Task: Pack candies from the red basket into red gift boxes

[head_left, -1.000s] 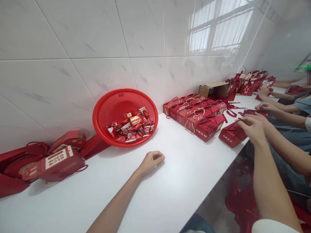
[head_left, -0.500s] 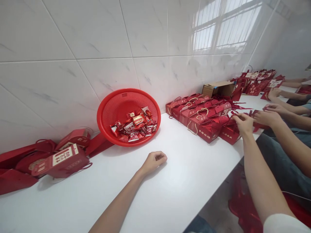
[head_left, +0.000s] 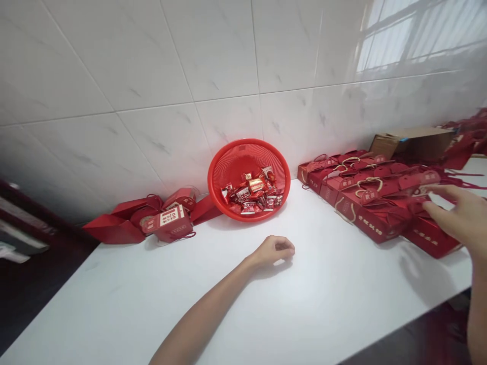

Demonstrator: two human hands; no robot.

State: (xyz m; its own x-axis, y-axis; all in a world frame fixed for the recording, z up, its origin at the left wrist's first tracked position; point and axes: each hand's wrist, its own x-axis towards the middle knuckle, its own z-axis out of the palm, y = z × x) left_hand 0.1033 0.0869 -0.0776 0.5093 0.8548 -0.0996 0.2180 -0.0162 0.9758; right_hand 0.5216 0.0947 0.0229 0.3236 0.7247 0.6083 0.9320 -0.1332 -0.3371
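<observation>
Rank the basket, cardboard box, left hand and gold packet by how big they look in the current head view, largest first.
1. Basket
2. Cardboard box, looking wide but low
3. Left hand
4. Gold packet

No two look alike in size.

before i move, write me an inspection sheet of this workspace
Surface: glossy white tabletop.
Work items: round red plastic basket holding wrapped sweets; rows of red cardboard gift boxes with cord handles, right of it.
Clutter: loose red cardboard cartons left of the basket; open brown cardboard box beyond the rows.
Hands: left hand loosely curled on the tabletop, nothing visible in it; right hand blurred, fingers parted at the rows' right end, contact unclear.
Cables: nothing seen.
Surroundings: white marbled tile wall with window reflection.
</observation>
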